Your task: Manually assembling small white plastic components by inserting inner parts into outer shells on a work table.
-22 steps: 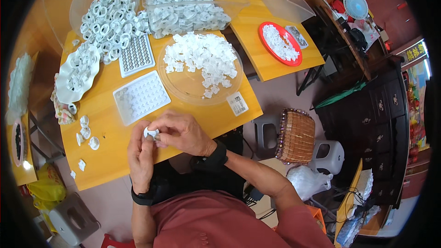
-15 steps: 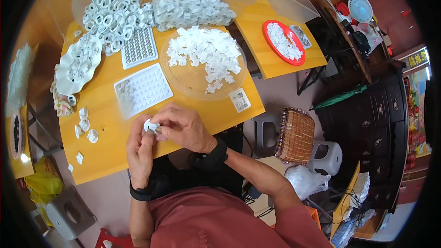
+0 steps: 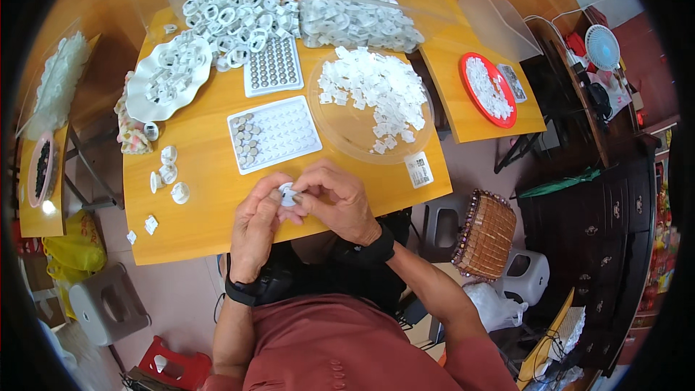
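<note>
Between both hands, above the table's front edge, is a small round white plastic part [image 3: 287, 194] with a dark slot. My left hand [image 3: 255, 217] pinches it from the left with thumb and fingers. From the right, the closed fingers of my right hand [image 3: 334, 199] press at its face; whether they hold another small piece is hidden. Just beyond the hands lies a white tray [image 3: 289, 130] with round silver button cells [image 3: 247, 137] in its left part. Behind it stands a second tray [image 3: 272, 85] full of such cells. A clear round tray [image 3: 340, 146] carries many small white pieces [image 3: 373, 90].
A wavy white dish [image 3: 156, 105] and a heap of white housings [image 3: 232, 7] stand at the back left, a clear bin [image 3: 355, 18] beside them. Several loose parts [image 3: 168, 172] lie left of my hands. A red plate [image 3: 495, 112] rests on the side table. A wicker basket [image 3: 486, 235] stands right.
The view has swung, so the table and its things appear further right. Both hands stay together at the round white part, with the fingers slightly shifted around it.
</note>
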Tool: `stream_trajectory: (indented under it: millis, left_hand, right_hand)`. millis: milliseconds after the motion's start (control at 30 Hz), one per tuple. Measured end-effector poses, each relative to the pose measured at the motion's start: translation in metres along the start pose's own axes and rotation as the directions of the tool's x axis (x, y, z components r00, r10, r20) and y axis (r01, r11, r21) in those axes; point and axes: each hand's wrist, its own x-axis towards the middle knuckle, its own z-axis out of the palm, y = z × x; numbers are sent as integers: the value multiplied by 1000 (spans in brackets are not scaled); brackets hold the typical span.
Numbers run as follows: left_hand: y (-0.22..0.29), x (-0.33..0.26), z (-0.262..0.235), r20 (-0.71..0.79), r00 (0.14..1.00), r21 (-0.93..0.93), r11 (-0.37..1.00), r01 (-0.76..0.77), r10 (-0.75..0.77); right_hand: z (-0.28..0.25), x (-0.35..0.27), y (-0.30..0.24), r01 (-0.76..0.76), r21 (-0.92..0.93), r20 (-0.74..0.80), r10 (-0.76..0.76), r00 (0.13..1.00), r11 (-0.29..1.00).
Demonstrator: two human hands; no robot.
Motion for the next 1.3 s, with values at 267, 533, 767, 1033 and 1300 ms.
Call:
stream_trajectory:
  millis: [267,533,767,1033,1300]
  left_hand:
    - [8,6,-15,165,971,-190,960,204,-173]
    - [5,5,-18,162,975,-233,954,187,-152]
    - [5,4,-17,149,978,-253,950,183,-148]
    - [3,4,-18,140,983,-243,958,154,-123]
    - [3,2,-12,86,994,-225,971,86,-68]
  right_hand:
    - [-3,-1,-2,-29,-25,32,30,999,999]
    - [-2,-1,-14,-21,-53,44,24,999,998]
    - [0,2,-25,18,-157,36,-13,999,987]
    - [3,5,-34,-23,-140,40,29,999,990]
    - [6,-6,-24,32,-107,13,-31,999,994]
